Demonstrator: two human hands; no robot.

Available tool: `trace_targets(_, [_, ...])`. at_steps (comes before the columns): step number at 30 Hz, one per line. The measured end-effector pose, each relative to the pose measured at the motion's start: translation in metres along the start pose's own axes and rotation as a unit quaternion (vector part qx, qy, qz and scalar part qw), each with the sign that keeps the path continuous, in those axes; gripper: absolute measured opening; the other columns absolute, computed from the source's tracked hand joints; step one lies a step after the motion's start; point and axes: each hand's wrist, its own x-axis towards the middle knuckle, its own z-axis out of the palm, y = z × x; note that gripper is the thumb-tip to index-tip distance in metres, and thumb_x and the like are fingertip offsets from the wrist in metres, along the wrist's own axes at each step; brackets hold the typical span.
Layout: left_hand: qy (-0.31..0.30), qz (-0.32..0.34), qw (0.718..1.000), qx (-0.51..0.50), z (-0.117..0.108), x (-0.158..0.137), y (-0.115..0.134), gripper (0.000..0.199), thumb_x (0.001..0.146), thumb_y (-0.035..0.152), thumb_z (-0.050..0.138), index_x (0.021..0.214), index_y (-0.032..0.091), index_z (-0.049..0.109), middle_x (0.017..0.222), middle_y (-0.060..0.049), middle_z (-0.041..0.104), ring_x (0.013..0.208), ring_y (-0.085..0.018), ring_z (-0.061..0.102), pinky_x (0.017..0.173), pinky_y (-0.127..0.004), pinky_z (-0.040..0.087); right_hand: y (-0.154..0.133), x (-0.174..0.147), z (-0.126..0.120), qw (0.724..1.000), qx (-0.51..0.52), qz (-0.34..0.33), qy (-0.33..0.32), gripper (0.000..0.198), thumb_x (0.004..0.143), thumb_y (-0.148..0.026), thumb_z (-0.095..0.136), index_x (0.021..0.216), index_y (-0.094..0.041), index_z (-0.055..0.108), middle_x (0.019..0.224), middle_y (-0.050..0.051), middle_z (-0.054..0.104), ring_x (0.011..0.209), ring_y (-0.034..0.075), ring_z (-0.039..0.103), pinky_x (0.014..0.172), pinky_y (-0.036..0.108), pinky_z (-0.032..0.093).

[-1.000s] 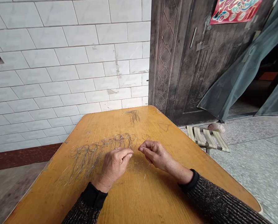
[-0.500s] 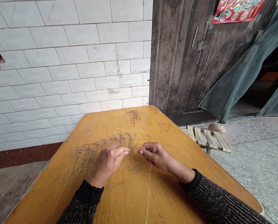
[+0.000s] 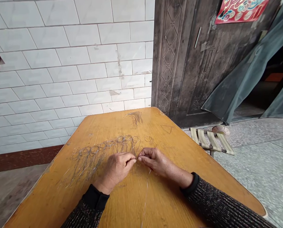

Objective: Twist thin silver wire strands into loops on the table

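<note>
My left hand is closed in a pinch above the table. Its fingertips almost meet those of my right hand, which is pinched too. A short, dark bit of strand shows faintly between the fingertips. From under my right hand a thin, pale wire hangs down toward the near edge of the view. Beyond and left of my left hand lies a row of looped thin wires, their loose ends trailing toward me. One single wire loop lies just beyond my right hand.
The wooden table narrows toward a white tiled wall. A small bundle of wires lies at its far end, with a bent wire to the right. A strapped folding stool stands right of the table, before a dark door.
My hands have come together, so the gap between their fingertips has nearly closed. My left hand moved right and slightly nearer. The hanging wire shifted left.
</note>
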Motion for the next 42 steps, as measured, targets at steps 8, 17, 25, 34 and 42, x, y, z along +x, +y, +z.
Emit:
trace_targets(8, [0.081, -0.013, 0.993, 0.086, 0.001, -0.004, -0.013, 0.018, 0.085, 0.022, 0.045, 0.080, 0.020, 0.063, 0.071, -0.002, 0.067, 0.060, -0.013, 0.058, 0.054, -0.022, 0.037, 0.001, -0.002, 0.002, 0.990, 0.123, 0.040, -0.051, 0.028, 0.075, -0.036, 0.054, 0.091, -0.013, 0.049, 0.052, -0.006, 0.055, 0.028, 0.003, 0.037, 0.031, 0.016, 0.026])
trace_targets(17, [-0.022, -0.013, 0.987, 0.158, 0.001, -0.005, 0.008, 0.018, 0.087, 0.025, 0.041, 0.083, 0.019, 0.058, 0.069, -0.002, 0.064, 0.061, -0.016, 0.058, 0.050, -0.023, 0.031, 0.003, -0.001, 0.005, 0.999, -0.008, 0.035, -0.024, 0.017, 0.080, -0.026, 0.046, 0.081, -0.014, 0.057, 0.048, -0.006, 0.049, 0.030, 0.003, 0.035, 0.034, 0.016, 0.028])
trace_targets(25, [-0.071, -0.004, 0.985, 0.154, -0.009, -0.004, 0.004, 0.025, 0.088, 0.019, 0.034, 0.073, 0.019, 0.055, 0.055, 0.002, 0.055, 0.046, -0.011, 0.048, 0.045, -0.023, 0.021, 0.000, -0.006, -0.001, 0.987, -0.131, -0.072, -0.052, 0.023, 0.084, -0.022, 0.041, 0.069, -0.015, 0.058, 0.049, -0.004, 0.044, 0.042, 0.007, 0.040, 0.047, 0.019, 0.033])
trace_targets(34, [-0.043, 0.028, 0.983, 0.179, 0.006, -0.004, 0.009, 0.020, 0.086, 0.013, 0.038, 0.092, 0.020, 0.056, 0.072, -0.004, 0.064, 0.061, -0.016, 0.060, 0.051, -0.024, 0.035, 0.000, -0.003, 0.001, 0.989, -0.135, -0.052, -0.043, 0.024, 0.082, -0.022, 0.043, 0.066, -0.015, 0.059, 0.048, -0.003, 0.044, 0.043, 0.007, 0.040, 0.044, 0.019, 0.032])
trace_targets(42, [-0.010, -0.046, 0.982, 0.185, 0.003, -0.003, 0.000, 0.023, 0.085, 0.012, 0.038, 0.095, 0.018, 0.058, 0.067, -0.004, 0.066, 0.056, -0.016, 0.060, 0.048, -0.023, 0.037, 0.001, -0.003, 0.007, 0.993, 0.071, 0.076, -0.053, 0.037, 0.075, -0.032, 0.053, 0.104, -0.010, 0.050, 0.060, -0.003, 0.057, 0.033, 0.004, 0.040, 0.036, 0.018, 0.032])
